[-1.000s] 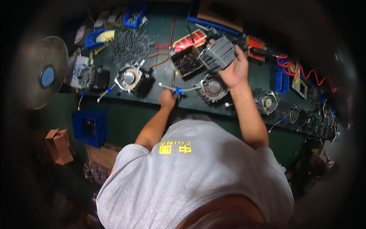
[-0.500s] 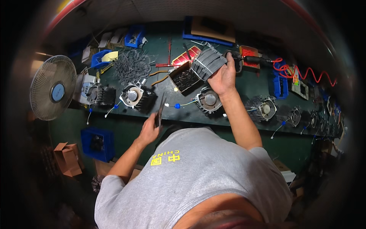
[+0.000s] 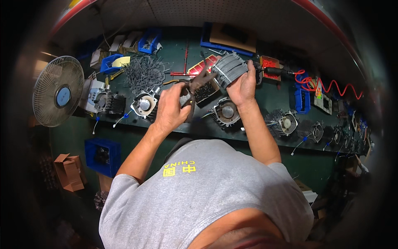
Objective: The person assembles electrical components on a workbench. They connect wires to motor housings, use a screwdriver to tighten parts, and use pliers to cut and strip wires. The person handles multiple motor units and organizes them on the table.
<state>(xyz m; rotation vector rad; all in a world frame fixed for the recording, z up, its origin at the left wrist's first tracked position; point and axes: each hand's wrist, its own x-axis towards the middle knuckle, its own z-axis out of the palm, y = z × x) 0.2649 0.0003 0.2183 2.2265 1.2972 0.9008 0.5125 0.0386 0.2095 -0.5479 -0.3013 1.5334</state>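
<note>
While one left hand (image 3: 171, 108) is clamped round one pair of dark scissors (image 3: 200, 82), one right hand (image 3: 242, 88) grips one banded bundle of grey strips (image 3: 230, 69), thumb along its right side, the other fingertips hidden. The bundle is above the bench (image 3: 199, 132), just right of one small box of black parts (image 3: 207, 92). Its banded end faces left, toward the scissors; its long axis seems to slant slightly up to the right. The scissors point up and right — blades seemingly apart, their tips near the bundle; whether they touch it, I cannot tell. Three larger motor housings (image 3: 226, 112) stand nearby — more line the bench rightward, the farthest too small to count — and one fan (image 3: 59, 92) is at left.
</note>
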